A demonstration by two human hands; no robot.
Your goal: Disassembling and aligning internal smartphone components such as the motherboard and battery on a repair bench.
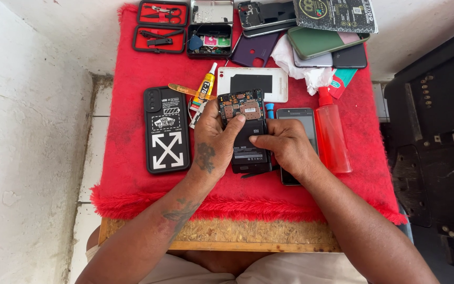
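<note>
Head view shows a fluffy red cloth (132, 184) crowded with a black patterned phone case (166, 129), a glue tube (204, 90), a red spray bottle (332, 131) and a dark phone (299, 126) lying just beside the work. Centred among them, an opened smartphone (245, 131) bares its circuit board and flat black battery. The left hand (211, 142) grasps its left edge, thumb across the battery, while the right hand (285, 147) curls around its right edge with fingertips pressing the battery.

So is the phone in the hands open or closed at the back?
Open: the phone has no back cover, so its circuit board and black battery show.
</note>
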